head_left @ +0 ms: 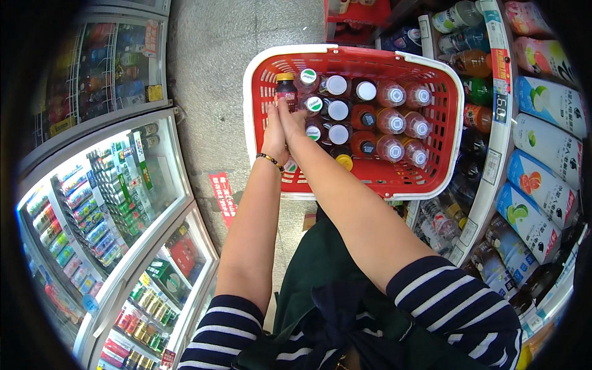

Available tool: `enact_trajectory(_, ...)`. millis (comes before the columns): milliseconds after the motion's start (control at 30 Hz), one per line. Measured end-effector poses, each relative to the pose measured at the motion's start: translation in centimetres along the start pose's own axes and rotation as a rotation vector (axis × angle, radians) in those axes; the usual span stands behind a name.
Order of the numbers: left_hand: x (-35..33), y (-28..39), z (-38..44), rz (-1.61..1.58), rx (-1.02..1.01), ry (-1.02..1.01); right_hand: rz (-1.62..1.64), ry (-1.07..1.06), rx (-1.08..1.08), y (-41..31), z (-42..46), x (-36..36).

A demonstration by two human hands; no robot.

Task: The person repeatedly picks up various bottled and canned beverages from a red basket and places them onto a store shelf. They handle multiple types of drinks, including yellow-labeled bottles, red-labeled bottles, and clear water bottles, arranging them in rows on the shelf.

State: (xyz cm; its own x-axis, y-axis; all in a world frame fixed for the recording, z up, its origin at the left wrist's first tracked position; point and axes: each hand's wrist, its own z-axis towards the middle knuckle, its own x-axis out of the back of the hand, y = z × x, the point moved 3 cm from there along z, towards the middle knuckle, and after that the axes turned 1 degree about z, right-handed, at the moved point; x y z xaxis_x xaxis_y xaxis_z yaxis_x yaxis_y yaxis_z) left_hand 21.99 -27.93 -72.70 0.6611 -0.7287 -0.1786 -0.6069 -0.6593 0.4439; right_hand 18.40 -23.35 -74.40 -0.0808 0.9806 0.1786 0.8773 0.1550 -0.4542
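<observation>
Both my hands reach into a red plastic shopping basket (pixel 370 188) with white handles folded along its rim. My left hand (pixel 274 134) and my right hand (pixel 292 124) lie close together, palms facing, at the basket's left side. Just beyond my fingertips is a dark bottle with a yellow cap (pixel 286 88), its label partly covered by my fingers. Whether either hand grips it is hidden. Beside my right hand, white-capped bottles with a green mark (pixel 314 104) stand in a column. More upright bottles fill rows to the right, with white caps (pixel 338 110), dark caps (pixel 367 119) and clear-wrapped caps (pixel 396 124).
Glass-door drink coolers (pixel 185 203) line the left side, with cans on lit shelves. Shelves of bottled drinks (pixel 545 138) stand close on the right. A red rack (pixel 351 21) is beyond the basket. Grey floor (pixel 212 83) runs between, bearing a red sticker (pixel 223 199) with writing.
</observation>
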Motion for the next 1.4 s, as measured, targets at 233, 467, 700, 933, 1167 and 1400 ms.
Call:
enact_trajectory(233,-0.7,-0.1,-0.9,0.215,-0.136,0.152,0.072,-0.234,-0.012,1.4,2.7,0.3)
enact_trajectory(467,0.4,-1.2,-2.6,0.044,-0.143,0.065,-0.038,-0.302,0.159,0.4,-0.6,0.3)
enact_trajectory(700,-3.0,-0.2,-16.5,0.336,-0.83,-0.025,0.225,-0.41,0.716,-5.3,-15.5,8.7)
enact_trajectory(933,-9.9,2.6,-37.1,0.616,-1.341,-0.444,0.288,-0.302,1.344,-9.9,-36.0,21.3)
enact_trajectory(1167,-20.2,6.4,-47.3,0.445,-1.757,-1.041,0.2,0.254,1.985,-18.4,-52.3,33.8)
enact_trajectory(1400,-31.1,9.2,-67.7,0.498,-1.882,-1.324,0.207,0.723,1.703,-19.8,-69.9,44.4)
